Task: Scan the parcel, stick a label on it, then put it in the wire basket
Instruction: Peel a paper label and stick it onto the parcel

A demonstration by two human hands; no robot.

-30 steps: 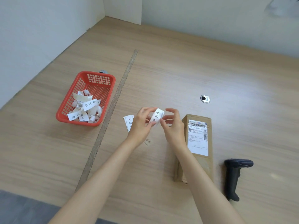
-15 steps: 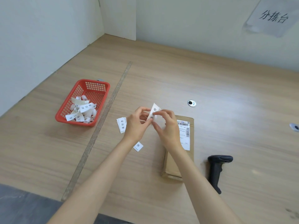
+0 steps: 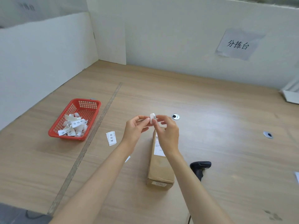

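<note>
1. A paper sign (image 3: 237, 44) on the back wall is showing the characters 分拣台.
2. A small label (image 3: 152, 117), pinched between the fingers of both hands, is showing the character 退.
3. A strip (image 3: 79, 123) in the red basket (image 3: 53, 132) is reading 退回件.
4. The top slip of the stack (image 3: 111, 138) on the surface is showing 退回件 sideways.
5. The parcel's (image 3: 159, 172) shipping label (image 3: 157, 147) is too small to read.

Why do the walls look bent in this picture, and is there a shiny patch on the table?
Head view: the wide-angle lens bows straight edges, so the white partition and the table seam lean. Soft overhead light leaves a pale glare on the table beyond the hands. The sign stays readable; the label pinched between left hand and right hand is sharp enough to show print.
</note>
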